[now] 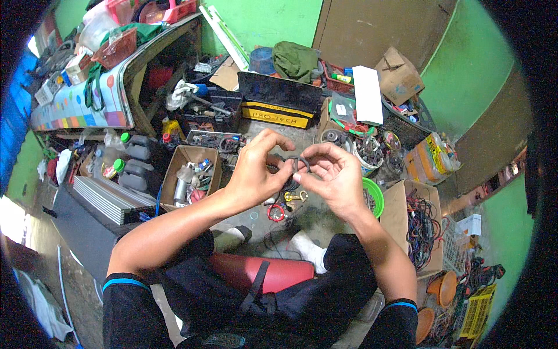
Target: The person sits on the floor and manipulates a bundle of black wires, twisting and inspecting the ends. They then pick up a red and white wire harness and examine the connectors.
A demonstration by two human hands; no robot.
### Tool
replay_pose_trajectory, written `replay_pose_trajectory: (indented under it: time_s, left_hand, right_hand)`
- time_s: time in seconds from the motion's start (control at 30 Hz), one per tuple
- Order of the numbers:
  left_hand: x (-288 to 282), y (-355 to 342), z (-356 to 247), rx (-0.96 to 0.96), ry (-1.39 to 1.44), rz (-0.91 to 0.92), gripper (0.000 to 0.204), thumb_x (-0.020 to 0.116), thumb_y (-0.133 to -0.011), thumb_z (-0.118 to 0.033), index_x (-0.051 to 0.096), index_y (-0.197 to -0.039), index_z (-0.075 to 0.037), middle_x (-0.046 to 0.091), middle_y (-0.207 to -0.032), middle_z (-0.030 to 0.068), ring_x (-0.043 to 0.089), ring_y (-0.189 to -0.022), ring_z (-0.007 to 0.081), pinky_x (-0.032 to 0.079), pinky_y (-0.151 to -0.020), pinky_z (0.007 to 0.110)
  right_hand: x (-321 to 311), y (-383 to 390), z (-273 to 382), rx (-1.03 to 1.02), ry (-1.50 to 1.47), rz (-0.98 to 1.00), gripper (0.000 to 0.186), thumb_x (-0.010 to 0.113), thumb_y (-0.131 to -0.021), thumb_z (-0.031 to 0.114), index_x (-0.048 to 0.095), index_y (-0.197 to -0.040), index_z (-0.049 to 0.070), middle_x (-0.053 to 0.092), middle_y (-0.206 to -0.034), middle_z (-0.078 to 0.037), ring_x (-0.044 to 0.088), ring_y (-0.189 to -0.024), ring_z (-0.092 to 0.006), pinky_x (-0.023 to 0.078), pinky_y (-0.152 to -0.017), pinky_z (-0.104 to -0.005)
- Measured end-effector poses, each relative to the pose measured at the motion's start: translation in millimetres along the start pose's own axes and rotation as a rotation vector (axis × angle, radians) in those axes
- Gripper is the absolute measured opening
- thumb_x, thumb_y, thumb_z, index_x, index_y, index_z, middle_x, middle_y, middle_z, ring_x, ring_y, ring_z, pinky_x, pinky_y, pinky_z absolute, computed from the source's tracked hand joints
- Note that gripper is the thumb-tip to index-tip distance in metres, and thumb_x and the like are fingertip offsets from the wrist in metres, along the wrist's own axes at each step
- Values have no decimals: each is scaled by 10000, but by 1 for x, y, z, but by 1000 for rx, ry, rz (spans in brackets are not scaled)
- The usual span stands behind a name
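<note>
In front of my chest, my two hands meet over a thin dark cable (301,160) bent into a small loop. My left hand (259,167) pinches it between thumb and fingers, with the forefinger arched above. Thumb and forefinger of my right hand (337,177) close on the loop's right side. More dark strands hang below the fingers. Under the hands, a yellow metal piece (297,196) and a red ring-shaped item (276,213) lie on the grey floor. Part of what the left fingers grip is hidden.
A cardboard box of loose parts (216,192) stands left, beside dark jugs with green caps (138,174). To the right are a green basin (379,200) and a carton of tangled cables (397,218). A black and yellow bin (279,96) stands ahead; a red seat (290,273) is between my legs.
</note>
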State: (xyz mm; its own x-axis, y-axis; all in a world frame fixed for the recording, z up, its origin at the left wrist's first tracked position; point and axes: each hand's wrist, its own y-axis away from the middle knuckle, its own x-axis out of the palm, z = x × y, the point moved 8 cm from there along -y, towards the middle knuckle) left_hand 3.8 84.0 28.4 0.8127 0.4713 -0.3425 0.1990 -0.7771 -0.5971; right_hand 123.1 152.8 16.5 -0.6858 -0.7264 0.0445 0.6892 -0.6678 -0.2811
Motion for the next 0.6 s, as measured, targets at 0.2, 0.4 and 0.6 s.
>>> replay_pose_trajectory:
  time_s: [0.2,0.4,0.6]
  left_hand:
    - [13,4,29,-401,229,164,198,592,-861,-31,623,-1033,62,668,-891,111,669,-752,161,563,-637,276]
    - [-1,-2,40,-460,406,48,176,583,-897,-69,658,-1014,39,690,-840,96,633,-612,107,509,-544,239]
    - [9,-3,43,-350,293,152,273,497,-962,-217,635,-1020,11,668,-856,55,588,-739,58,494,-617,237]
  right_hand:
    - [-8,0,5,-174,306,-74,274,655,-683,-99,619,-937,-4,618,-904,-72,636,-838,-153,522,-732,-265]
    - [-14,0,35,-423,739,-133,206,603,-750,-58,659,-939,2,613,-875,-122,655,-784,-214,526,-674,-287]
    - [-8,-5,7,-103,229,-77,159,532,-821,-72,617,-947,-26,553,-957,-66,618,-806,-150,528,-664,-284]
